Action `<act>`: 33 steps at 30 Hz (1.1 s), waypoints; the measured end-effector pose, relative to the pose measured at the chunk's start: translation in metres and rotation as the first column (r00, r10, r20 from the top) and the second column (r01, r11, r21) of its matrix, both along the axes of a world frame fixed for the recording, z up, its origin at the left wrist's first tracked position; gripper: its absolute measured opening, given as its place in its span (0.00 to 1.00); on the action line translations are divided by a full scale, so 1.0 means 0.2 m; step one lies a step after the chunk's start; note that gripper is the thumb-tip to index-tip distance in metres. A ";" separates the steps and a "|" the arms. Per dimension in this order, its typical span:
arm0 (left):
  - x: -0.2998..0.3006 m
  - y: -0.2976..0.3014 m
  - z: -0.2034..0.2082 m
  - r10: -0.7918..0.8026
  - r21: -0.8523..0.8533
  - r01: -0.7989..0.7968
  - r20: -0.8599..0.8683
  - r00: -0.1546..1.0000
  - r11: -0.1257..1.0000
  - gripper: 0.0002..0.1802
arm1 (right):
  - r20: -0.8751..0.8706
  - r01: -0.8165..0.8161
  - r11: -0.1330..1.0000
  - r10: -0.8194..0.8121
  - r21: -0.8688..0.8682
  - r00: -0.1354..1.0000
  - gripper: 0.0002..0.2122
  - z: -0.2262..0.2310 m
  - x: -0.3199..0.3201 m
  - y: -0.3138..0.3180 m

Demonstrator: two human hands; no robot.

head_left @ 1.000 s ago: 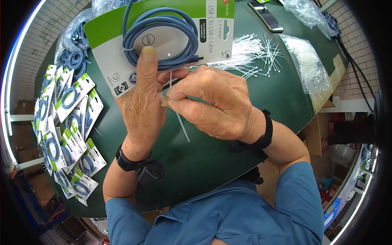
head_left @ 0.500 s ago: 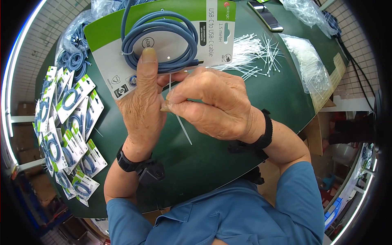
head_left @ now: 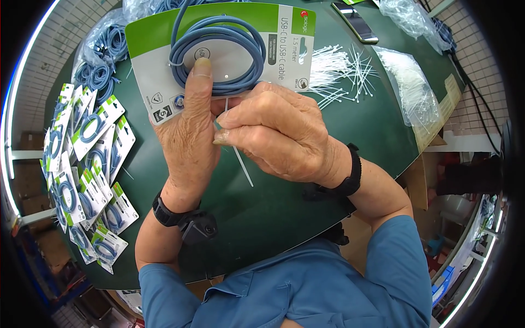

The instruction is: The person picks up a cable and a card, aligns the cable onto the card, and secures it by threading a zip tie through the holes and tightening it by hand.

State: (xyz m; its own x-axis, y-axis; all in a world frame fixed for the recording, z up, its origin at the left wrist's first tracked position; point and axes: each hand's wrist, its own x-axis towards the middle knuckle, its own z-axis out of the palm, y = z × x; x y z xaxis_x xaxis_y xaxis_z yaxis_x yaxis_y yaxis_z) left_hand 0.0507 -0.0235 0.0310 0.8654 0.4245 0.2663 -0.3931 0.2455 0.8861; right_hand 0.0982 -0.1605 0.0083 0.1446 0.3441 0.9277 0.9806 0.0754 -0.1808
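Since a second ago we barely shifted: our left hand (head_left: 188, 139) pinned the coiled blue cable (head_left: 219, 52) to its backing card (head_left: 164, 82), our right hand (head_left: 279, 136) seemingly pinching the white cable tie (head_left: 242, 164); slipping might unthread it.

Single view: head-worn fisheye camera, left unit of side-by-side pair. Looks steeply down from above, close to both hands. Picture upright, not mirrored. Grip point, left hand (head_left: 188, 136) meeting right hand (head_left: 276, 134), sits just above frame centre. Forearms enter from lower edge below grip. Green table (head_left: 284, 202) fills middle field around grip; its edges bend toward dark circular rim. No second view given, so no shared area.
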 end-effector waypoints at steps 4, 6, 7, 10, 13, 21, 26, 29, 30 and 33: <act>-0.01 0.01 -0.01 -0.010 0.018 0.010 -0.020 1.000 1.000 0.16 | 0.013 -0.003 1.000 0.003 0.003 1.000 0.11 0.00 0.00 0.00; -0.01 0.01 -0.01 -0.011 0.005 0.011 -0.027 1.000 1.000 0.16 | 0.016 -0.002 1.000 0.002 0.003 1.000 0.11 0.00 0.00 0.00; -0.01 0.00 -0.01 -0.010 -0.001 0.010 -0.031 0.999 1.000 0.16 | 0.011 -0.008 1.000 0.008 0.005 1.000 0.11 0.00 0.00 0.01; -0.02 0.01 -0.02 0.037 0.140 -0.022 -0.109 0.993 0.990 0.20 | 0.001 -0.020 1.000 0.020 0.008 1.000 0.11 0.00 0.00 0.01; -0.02 0.01 -0.03 0.065 0.201 -0.036 -0.141 0.988 0.979 0.22 | 0.017 -0.015 1.000 0.015 0.007 1.000 0.11 -0.01 0.01 0.00; -0.01 0.03 -0.09 0.061 0.157 -0.042 -0.115 0.992 0.987 0.14 | -0.159 0.013 0.999 -0.005 0.049 0.987 0.08 0.02 0.04 -0.03; 0.01 -0.05 -0.12 -0.049 0.009 0.049 -0.032 0.998 0.999 0.13 | -0.505 0.125 0.990 -0.072 0.071 0.860 0.05 0.02 0.07 -0.05; 0.02 -0.06 -0.13 -0.078 -0.054 0.075 -0.045 0.996 0.996 0.14 | -0.356 0.218 0.975 -0.219 -0.044 0.908 0.05 0.02 0.13 -0.05; 0.03 -0.06 -0.14 -0.081 -0.058 0.078 -0.057 0.995 0.995 0.14 | -0.349 0.210 0.976 -0.216 -0.055 0.912 0.05 0.02 0.14 -0.05; 0.04 -0.05 -0.17 -0.080 -0.047 0.077 -0.071 0.994 0.996 0.14 | -0.200 0.262 0.962 -0.274 -0.081 0.941 0.06 -0.01 0.16 -0.04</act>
State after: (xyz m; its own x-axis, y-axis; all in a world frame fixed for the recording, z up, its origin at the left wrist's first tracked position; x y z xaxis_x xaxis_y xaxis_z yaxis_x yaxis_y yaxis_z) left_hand 0.0578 -0.0328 -0.0027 0.9128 0.3647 0.1836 -0.3057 0.3125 0.8994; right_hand 0.1303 -0.1687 0.0062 0.4252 0.3133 0.8492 0.9037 -0.2001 -0.3786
